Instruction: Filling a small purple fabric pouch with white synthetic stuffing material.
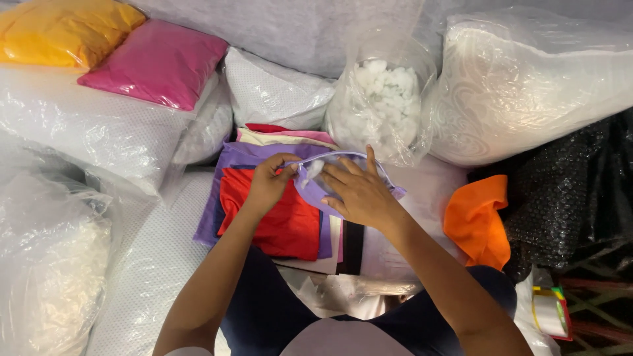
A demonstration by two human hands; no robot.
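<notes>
Left hand (269, 179) pinching the open edge of a lilac fabric cover (316, 191), fingers closed on the cloth. Right hand (356, 191) spread fairly flat at the same opening, fingertips pressing white stuffing (314, 169) inside; nothing clamped. Cover lying on a stack of red cloth (277, 217) and other coloured pieces, over the lap. Judged step: stuffing partway in, much of the cover apparently flat; next calls for holding the mouth wide and pushing deeper. Just behind, clear plastic bag of white fibre (381, 99). Further out, plastic-wrapped white pillows (527, 79), pink (158, 62) and yellow (62, 29) packs at upper left, orange cloth (478, 217) at right.
</notes>
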